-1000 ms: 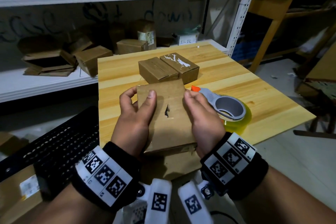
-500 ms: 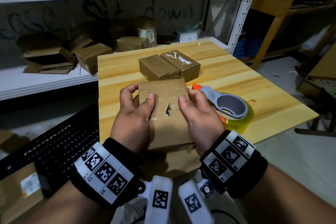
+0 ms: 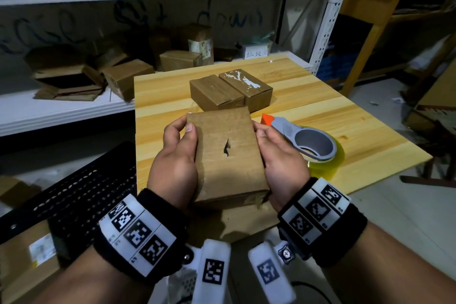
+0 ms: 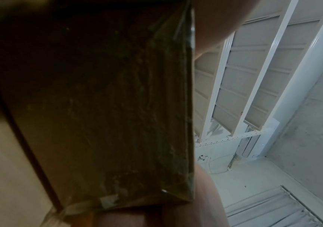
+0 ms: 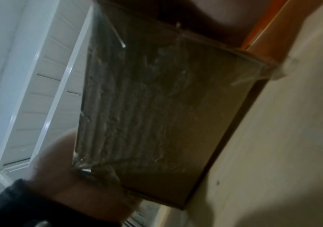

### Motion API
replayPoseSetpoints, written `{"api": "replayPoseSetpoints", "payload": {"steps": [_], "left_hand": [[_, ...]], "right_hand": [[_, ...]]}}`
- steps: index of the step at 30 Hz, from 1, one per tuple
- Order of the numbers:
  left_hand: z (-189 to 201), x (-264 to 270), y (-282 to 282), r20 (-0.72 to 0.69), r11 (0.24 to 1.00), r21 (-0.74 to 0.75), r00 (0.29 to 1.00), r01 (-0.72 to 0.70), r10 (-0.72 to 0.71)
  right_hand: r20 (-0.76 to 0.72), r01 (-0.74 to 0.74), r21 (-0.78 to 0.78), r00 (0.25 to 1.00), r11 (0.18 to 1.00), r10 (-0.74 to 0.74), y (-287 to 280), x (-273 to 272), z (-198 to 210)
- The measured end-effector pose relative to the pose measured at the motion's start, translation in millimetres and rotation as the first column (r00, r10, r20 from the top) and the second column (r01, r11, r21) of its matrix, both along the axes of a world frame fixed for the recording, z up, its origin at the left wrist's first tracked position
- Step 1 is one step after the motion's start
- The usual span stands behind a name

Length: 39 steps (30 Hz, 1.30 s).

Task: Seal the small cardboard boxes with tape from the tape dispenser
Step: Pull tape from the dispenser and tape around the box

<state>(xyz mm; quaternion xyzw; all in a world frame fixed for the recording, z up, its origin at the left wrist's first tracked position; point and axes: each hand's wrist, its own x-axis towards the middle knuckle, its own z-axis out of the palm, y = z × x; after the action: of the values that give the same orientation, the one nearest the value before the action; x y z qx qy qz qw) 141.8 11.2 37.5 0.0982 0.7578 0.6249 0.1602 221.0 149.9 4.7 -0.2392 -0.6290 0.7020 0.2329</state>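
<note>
From the head view, a small cardboard box is held up over the near edge of the tabletop, one broad face turned upward with a short dark tear near its middle. The left hand grasps the box's left side, thumb lying on the top face and fingers curled round the far left corner; the right hand grasps the right side, its fingers wrapped round that edge, so each grip is closed on the box. Just right of the right hand, the tape dispenser lies on the tabletop toward the right edge, grey body with an orange tip, seated on a roll of yellowish clear tape. Two more boxes sit side by side, touching, near the middle of the tabletop beyond the held one; the right one has white scraps on top. Behind the far edge, a white shelf carries loose cartons. In the left wrist view, the cardboard box fills the frame, dark, with glossy tape along its edges and lower corner, and skin of the left hand against its lower right edge. In the right wrist view, the cardboard box shows a taped, wrinkled face, tape ends sticking out at the right corner, with the left hand at its lower left corner
</note>
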Motion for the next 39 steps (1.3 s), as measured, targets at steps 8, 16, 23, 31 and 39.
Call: {"api": "replayPoseSetpoints", "payload": {"steps": [8, 16, 23, 31, 39], "left_hand": [[0, -5, 4, 0.276, 0.982, 0.171, 0.961, -0.083, 0.033], [-10, -10, 2, 0.210, 0.990, 0.140, 0.977, 0.016, -0.045], [-13, -14, 3, 0.175, 0.988, 0.153, 0.984, 0.010, -0.037], [-13, -12, 4, 0.154, 0.990, 0.142, 0.987, 0.026, -0.048], [-16, -12, 3, 0.098, 0.992, 0.100, 0.992, 0.071, -0.081]], "right_hand": [[0.035, -0.072, -0.028, 0.997, 0.997, 0.073, 1, -15, -18], [0.014, -0.113, -0.131, 0.993, 0.985, 0.115, -1, -8, -6], [0.076, -0.013, -0.031, 0.997, 0.999, 0.015, 3, -4, 0], [0.083, -0.018, -0.013, 0.996, 1.000, 0.019, -5, 0, 0], [0.101, -0.009, -0.063, 0.995, 0.998, 0.016, -2, -10, -6]]}}
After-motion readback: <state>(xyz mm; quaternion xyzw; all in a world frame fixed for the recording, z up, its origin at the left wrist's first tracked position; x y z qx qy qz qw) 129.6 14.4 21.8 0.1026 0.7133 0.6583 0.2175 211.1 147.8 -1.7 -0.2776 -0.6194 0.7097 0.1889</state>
